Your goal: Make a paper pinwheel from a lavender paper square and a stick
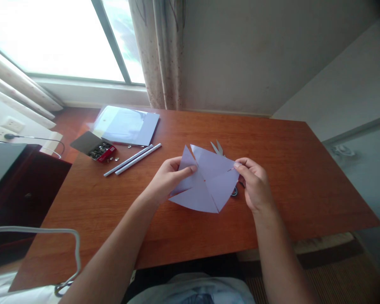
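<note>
A pale purple sheet of paper (pixel 205 185) with slits running in from its corners is held up over the table between both hands. My left hand (pixel 172 177) pinches its left part, the thumb lying on top. At the right corner my right hand (pixel 251 181) grips the sheet between thumb and fingers. A small reddish mark shows near the paper's middle. Scissors (pixel 219 148) lie behind and partly beneath the sheet, their blades pointing away and most of the handles covered.
Left on the wooden table (pixel 288 181) are rolled paper sticks (pixel 138 159), an open red box (pixel 104 153) of small metal pieces, and a clear plastic sleeve with paper (pixel 126 124). A white cable (pixel 44 230) curves along the left front.
</note>
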`<state>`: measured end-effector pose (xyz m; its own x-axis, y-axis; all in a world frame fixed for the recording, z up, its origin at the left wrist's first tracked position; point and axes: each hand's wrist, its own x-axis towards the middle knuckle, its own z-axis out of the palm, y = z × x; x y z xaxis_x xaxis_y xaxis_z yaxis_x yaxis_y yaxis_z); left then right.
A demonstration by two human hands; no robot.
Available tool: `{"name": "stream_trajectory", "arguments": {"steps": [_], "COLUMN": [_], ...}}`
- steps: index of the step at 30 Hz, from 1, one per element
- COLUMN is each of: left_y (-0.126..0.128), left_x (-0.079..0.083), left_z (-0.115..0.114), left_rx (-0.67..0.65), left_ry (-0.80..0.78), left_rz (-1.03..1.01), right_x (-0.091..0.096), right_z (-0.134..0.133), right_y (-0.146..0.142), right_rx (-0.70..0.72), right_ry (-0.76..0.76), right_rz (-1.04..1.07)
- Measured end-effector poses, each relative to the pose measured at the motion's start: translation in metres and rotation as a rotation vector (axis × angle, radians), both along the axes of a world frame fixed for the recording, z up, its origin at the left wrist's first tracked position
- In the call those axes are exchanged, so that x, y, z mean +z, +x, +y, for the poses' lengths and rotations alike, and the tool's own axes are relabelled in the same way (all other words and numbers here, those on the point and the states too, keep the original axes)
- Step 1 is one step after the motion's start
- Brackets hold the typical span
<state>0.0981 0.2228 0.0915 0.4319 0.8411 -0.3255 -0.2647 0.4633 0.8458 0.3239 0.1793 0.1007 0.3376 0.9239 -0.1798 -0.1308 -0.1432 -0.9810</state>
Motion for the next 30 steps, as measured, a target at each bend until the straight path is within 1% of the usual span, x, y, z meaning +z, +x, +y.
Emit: {"name": "stream_trajectory", "arguments": {"steps": [9, 14, 17, 18, 20, 22, 23, 24, 25, 27, 28, 30], "left_y": [0.000, 0.000, -0.001, -0.001, -0.001, -0.001, -0.001, -0.001, -0.001, -0.001, -0.001, -0.002], "left_x": [0.003, 0.004, 0.001, 0.000, -0.001, -0.002, -0.003, -0.003, -0.004, -0.007, -0.008, -0.011], "left_z": [-0.001, -0.001, 0.001, 0.001, 0.002, 0.003, 0.003, 0.003, 0.004, 0.006, 0.007, 0.009], "left_rx": [0.010, 0.010, 0.001, -0.009, -0.034, -0.042, -0.039, -0.036, -0.035, -0.024, -0.004, 0.070], "left_ry": [-0.001, -0.015, 0.004, 0.019, 0.049, 0.064, 0.069, 0.076, 0.089, 0.132, 0.164, 0.252], "left_rz": [0.030, 0.025, 0.045, 0.062, 0.106, 0.153, 0.172, 0.187, 0.196, 0.215, 0.239, 0.336], "right_x": [0.003, -0.001, -0.003, -0.003, -0.002, -0.001, -0.001, -0.001, -0.001, -0.001, -0.002, -0.002], "right_z": [-0.002, -0.001, -0.001, 0.000, 0.000, 0.000, 0.000, 0.000, 0.000, 0.000, 0.000, -0.001], "right_y": [0.000, 0.000, 0.000, -0.001, -0.001, -0.002, -0.002, -0.003, -0.003, -0.005, -0.006, -0.009], "right_rx": [0.054, 0.035, -0.030, -0.056, -0.100, -0.120, -0.119, -0.113, -0.105, -0.076, -0.056, -0.025], "right_ry": [-0.009, 0.016, 0.067, 0.103, 0.224, 0.378, 0.448, 0.502, 0.535, 0.553, 0.535, 0.461], "right_rz": [0.030, -0.054, -0.156, -0.233, -0.488, -0.804, -0.933, -1.015, -1.062, -1.068, -1.026, -0.862]}}
